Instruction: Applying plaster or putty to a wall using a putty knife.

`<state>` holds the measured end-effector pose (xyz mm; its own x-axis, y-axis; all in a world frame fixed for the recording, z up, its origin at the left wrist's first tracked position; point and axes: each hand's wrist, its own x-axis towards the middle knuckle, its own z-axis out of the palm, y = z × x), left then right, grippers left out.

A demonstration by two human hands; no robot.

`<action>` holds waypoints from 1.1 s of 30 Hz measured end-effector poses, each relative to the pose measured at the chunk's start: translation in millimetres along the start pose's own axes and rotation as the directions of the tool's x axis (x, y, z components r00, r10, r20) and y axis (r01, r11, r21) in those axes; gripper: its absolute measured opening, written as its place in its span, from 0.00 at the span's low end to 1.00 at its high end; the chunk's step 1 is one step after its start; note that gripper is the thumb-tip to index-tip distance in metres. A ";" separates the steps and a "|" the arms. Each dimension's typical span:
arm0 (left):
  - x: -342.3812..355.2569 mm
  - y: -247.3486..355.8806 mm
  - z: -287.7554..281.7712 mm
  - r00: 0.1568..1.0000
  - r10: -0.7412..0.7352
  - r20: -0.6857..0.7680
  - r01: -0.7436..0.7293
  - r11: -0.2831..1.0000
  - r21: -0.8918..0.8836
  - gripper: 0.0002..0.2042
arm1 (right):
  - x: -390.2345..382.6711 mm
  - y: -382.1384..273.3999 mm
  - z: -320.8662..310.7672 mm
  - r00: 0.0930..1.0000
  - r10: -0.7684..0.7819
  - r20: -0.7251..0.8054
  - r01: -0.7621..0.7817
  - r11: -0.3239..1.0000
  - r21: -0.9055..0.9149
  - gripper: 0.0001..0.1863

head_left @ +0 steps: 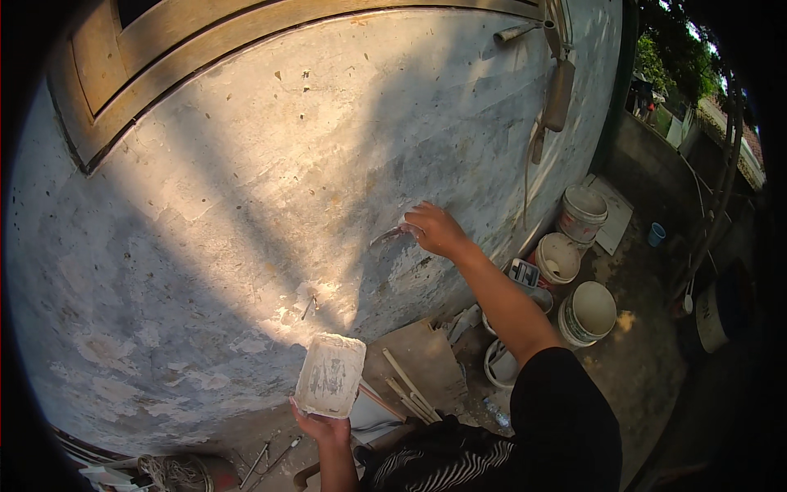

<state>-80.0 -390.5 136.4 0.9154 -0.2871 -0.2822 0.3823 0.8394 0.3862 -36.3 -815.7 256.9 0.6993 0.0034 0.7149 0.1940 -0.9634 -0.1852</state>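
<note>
My right hand (434, 230) sits mid-frame, slightly right of centre, fingers closed around the handle of a small putty knife (388, 236) whose blade lies against the grey patched wall (246, 189). My left hand (321, 426), bottom centre, is clamped under a white rectangular filler tray (330, 375), thumb and fingers gripping its lower edge, tray face tilted up and smeared with whitish paste. The wall fills the left and centre of the frame, blotchy with pale filled spots; a wooden frame (147, 57) runs across the upper left. Right of centre, on the ground, stand several white buckets (584, 215), with flat boards (418, 361) and sticks lower centre, tools at the lower left. To do this stroke well, I judge: keep the blade at a shallow angle, press evenly, drag in one pass over the rough patch, and wipe excess back on the tray edge. The tray should stay level and near so paste doesn't slide off. Whether the blade carries paste is too small to tell.
</note>
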 end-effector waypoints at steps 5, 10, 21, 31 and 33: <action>-12.6 4.4 7.6 1.000 0.001 -0.017 0.000 0.999 0.048 0.34 | 24.3 1.8 -59.0 0.991 0.024 -0.133 -0.013 0.996 0.084 0.05; -9.1 -0.2 -6.2 0.999 -0.044 0.002 0.044 0.999 0.007 0.34 | 31.5 12.5 -69.2 0.947 0.015 -0.322 0.012 0.996 0.083 0.05; -20.0 -8.8 2.0 0.997 -0.067 0.034 0.063 0.993 0.096 0.35 | -14.2 33.2 -34.8 0.926 0.210 -0.313 -0.175 0.975 0.137 0.08; -19.6 -17.7 4.8 0.990 -0.132 0.058 0.127 0.988 0.083 0.35 | 5.0 32.0 -64.0 0.958 0.233 -0.168 -0.186 0.949 0.256 0.10; -20.7 -18.6 7.6 0.990 -0.133 0.046 0.130 0.990 0.061 0.36 | -3.0 23.5 -35.6 0.943 0.140 -0.301 -0.130 0.990 0.052 0.11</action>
<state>-105.2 -403.7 141.7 0.8612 -0.4175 -0.2900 0.5053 0.7650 0.3993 -58.4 -848.0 274.4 0.4794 -0.2126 0.8514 0.1366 -0.9403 -0.3117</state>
